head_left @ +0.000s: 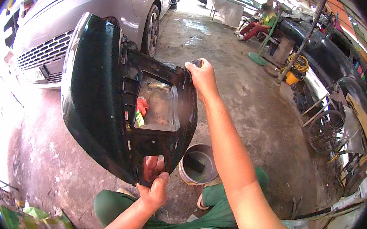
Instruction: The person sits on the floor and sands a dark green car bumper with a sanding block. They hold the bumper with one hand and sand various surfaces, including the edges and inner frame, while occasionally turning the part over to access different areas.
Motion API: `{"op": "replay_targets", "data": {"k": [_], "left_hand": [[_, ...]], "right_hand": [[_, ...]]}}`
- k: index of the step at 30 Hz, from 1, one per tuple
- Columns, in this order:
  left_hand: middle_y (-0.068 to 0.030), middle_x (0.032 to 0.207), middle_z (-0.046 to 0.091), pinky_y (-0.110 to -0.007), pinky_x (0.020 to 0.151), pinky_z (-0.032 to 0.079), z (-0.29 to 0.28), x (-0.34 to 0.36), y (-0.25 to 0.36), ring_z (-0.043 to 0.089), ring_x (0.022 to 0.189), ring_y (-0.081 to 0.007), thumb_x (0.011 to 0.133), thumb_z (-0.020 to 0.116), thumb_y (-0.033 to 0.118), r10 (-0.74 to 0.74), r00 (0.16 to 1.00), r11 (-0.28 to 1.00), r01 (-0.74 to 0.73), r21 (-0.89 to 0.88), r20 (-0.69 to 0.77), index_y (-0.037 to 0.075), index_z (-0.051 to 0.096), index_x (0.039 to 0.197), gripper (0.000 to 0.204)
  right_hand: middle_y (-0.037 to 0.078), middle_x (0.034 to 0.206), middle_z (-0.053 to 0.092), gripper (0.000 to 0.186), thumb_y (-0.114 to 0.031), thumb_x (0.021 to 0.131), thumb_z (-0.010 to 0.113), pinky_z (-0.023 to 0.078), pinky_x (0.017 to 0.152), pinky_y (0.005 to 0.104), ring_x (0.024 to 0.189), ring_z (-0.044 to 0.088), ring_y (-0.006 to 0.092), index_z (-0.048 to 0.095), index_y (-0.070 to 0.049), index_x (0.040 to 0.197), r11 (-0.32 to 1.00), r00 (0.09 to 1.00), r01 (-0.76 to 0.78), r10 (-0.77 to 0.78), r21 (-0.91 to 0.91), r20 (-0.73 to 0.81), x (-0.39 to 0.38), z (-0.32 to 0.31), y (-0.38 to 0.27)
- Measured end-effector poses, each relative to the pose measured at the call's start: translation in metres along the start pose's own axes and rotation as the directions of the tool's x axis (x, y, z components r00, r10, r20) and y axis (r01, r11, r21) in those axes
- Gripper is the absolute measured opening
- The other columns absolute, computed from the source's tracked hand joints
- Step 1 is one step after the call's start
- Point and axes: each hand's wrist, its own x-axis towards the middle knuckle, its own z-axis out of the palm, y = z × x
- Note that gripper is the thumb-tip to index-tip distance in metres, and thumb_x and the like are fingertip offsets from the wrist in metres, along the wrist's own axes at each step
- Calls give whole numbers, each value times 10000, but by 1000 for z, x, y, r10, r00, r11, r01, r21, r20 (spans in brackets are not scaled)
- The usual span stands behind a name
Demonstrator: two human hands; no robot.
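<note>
i have the black panel (pixel 110 99) mostly left of the bucket (pixel 202 150), long axis near-to-far. my left hand (pixel 154 193) clamps its near end, my right hand (pixel 202 76) its far right corner.

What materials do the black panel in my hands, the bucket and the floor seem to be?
Black panel: likely plastic, glossy outside; it shows reflections and moulded-looking ribs.
Bucket: perhaps plastic or painted metal; its smooth-looking wall leaves this open.
Floor: probably concrete, mostly matte, with grey mottling.
</note>
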Motion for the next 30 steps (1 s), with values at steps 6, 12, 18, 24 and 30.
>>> {"op": "replay_targets", "data": {"k": [6, 12, 18, 24, 30], "left_hand": [[-236, 1580, 294, -500, 1119, 374, 2, 9, 8, 398, 1410, -368, 804, 462, -17, -102, 986, 995, 104, 9, -135, 116, 144, 1586, 854], [-224, 1584, 298, -431, 1138, 329, -1, 17, 3, 375, 1430, -329, 828, 461, -63, -307, 889, 952, 294, -89, -339, 77, 148, 1576, 822], [-180, 1549, 358, -416, 1150, 320, -19, 18, -22, 371, 1424, -312, 859, 489, -26, -370, 844, 929, 337, -153, -390, 37, 239, 1544, 732], [-171, 1565, 325, -417, 1158, 318, -23, 24, -25, 356, 1434, -319, 872, 514, 30, -525, 763, 848, 429, -312, -376, -35, 220, 1529, 722], [-222, 1455, 452, -433, 1107, 369, -32, 27, -23, 457, 1333, -301, 802, 567, 117, -569, 700, 822, 499, -276, -430, 29, 331, 1518, 759]], "right_hand": [[201, 822, 631, 279, -203, 843, 683, 481, 737, 391, 778, 622, 279, 563, 34, 927, 995, 997, -2, 10, -98, 72, -51, -3, -3], [174, 805, 629, 229, -188, 876, 679, 484, 739, 385, 781, 632, 277, 577, 3, 948, 985, 960, -129, 153, -114, 235, -139, -18, 10], [68, 816, 646, 194, -172, 894, 699, 491, 747, 312, 795, 586, 121, 595, -20, 956, 986, 907, -154, 164, -56, 389, -208, -30, -4], [35, 860, 669, 141, -141, 901, 709, 490, 754, 283, 822, 584, 93, 645, -30, 961, 988, 818, -106, 150, -110, 555, -174, -58, -13], [119, 1017, 671, 163, -115, 908, 693, 503, 865, 325, 958, 646, 195, 610, -4, 994, 996, 849, 93, -78, -1, 523, -143, -92, -13]]}}
